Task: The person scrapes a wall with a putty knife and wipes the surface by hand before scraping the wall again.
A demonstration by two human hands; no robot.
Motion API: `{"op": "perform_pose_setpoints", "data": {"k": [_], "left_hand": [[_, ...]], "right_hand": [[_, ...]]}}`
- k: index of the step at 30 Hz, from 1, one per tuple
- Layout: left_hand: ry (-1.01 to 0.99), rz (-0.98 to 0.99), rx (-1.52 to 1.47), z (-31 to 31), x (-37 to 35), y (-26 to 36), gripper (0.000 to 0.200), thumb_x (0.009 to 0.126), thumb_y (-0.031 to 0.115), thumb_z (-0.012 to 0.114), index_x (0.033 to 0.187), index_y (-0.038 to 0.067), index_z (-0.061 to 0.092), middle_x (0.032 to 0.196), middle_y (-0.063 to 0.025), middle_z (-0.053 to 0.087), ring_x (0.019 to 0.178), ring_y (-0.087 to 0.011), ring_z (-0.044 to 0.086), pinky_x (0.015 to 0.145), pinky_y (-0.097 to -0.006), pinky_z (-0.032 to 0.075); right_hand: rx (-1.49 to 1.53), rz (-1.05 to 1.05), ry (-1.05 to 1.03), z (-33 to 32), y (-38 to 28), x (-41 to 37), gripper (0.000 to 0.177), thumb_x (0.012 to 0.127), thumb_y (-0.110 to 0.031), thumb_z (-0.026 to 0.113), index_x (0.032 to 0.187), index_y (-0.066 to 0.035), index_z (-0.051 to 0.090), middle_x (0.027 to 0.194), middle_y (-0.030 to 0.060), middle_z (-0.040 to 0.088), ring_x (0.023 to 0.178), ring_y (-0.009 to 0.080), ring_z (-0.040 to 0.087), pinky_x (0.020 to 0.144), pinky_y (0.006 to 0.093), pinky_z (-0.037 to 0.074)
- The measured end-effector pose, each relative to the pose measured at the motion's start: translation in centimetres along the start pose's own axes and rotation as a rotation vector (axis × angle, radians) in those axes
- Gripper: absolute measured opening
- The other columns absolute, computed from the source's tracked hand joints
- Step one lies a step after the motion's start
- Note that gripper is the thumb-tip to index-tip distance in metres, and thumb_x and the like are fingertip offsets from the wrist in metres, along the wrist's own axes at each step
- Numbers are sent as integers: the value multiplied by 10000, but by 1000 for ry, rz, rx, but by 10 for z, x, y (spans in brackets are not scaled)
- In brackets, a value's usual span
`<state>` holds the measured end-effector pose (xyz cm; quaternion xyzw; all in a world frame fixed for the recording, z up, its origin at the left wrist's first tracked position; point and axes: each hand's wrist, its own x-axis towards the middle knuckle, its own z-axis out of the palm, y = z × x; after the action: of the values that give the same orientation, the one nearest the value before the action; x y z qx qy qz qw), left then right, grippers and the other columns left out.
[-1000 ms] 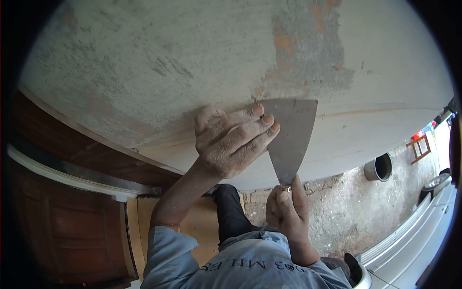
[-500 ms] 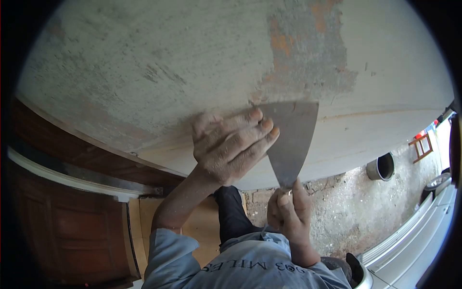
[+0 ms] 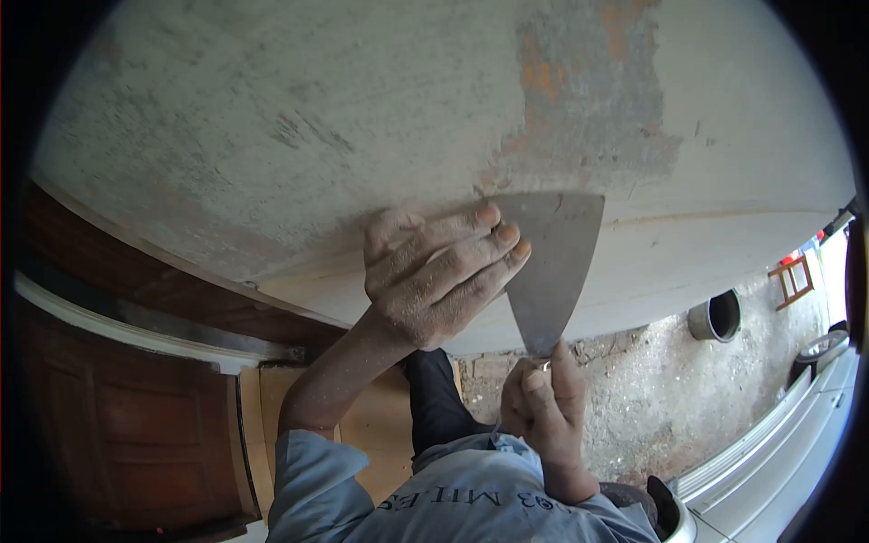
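Observation:
A wide metal putty knife (image 3: 559, 262) stands with its broad edge against the pale wall (image 3: 272, 81). My right hand (image 3: 549, 403) is closed around it at its narrow lower end, where the handle is hidden in my fingers. My left hand (image 3: 434, 276), dusted with powder, stays open with its fingers stretched out side by side. Its fingertips rest on the left side of the blade, while its thumb lies near the wall. Above the blade, a rough patch (image 3: 597, 100) shows grey and orange through the surface.
Dark wooden door panels (image 3: 136, 425) lie at lower left. To the right, a dark-mouthed bucket (image 3: 715, 317) sits on the speckled ground (image 3: 647, 407). Farther right are a small wooden frame (image 3: 794, 282) and a pale car (image 3: 778, 462).
The view has shifted slightly, so the wall patch appears a little farther right. Both hands and the putty knife keep nearly the same pose against the wall.

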<state>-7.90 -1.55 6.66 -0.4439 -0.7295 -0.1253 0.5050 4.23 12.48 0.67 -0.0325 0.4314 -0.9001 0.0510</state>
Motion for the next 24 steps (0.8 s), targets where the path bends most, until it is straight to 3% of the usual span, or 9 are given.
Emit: {"op": "perform_pose_setpoints", "data": {"k": [4,10,13,16,24], "left_hand": [[21,27,24,-1,14,-4,132,662,125,727,788,162,707,818,55,650,832,-121,634,764,-322,366],[15,103,6,0,15,-8,96,695,141,697,788,165,706,826,57,658,838,-114,633,789,-329,357],[-2,46,15,-10,39,-11,90,699,153,689,784,177,706,826,62,659,838,-108,631,801,-333,348],[25,59,19,-6,25,-7,106,684,150,694,786,177,705,828,59,660,840,-109,627,779,-319,353],[0,55,23,-3,16,-3,120,690,135,689,808,148,708,838,49,655,859,-127,626,720,-301,374]], "right_hand": [[-94,-47,-23,-7,-5,8,507,937,-174,445,1365,8,242,629,-3,427,456,33,373,400,172,315],[26,-47,-46,-2,-7,4,496,940,-191,435,1355,13,256,644,1,420,467,32,367,402,167,305],[-24,-48,-53,7,-28,14,476,941,-173,427,1348,14,265,645,-3,409,468,28,350,395,168,295],[62,-39,-75,3,-22,3,469,939,-167,432,1342,16,279,656,-2,428,465,24,360,394,164,292],[-81,3,-40,-1,-19,4,467,938,-166,434,1336,28,282,656,-8,431,462,21,361,402,160,300]]}}
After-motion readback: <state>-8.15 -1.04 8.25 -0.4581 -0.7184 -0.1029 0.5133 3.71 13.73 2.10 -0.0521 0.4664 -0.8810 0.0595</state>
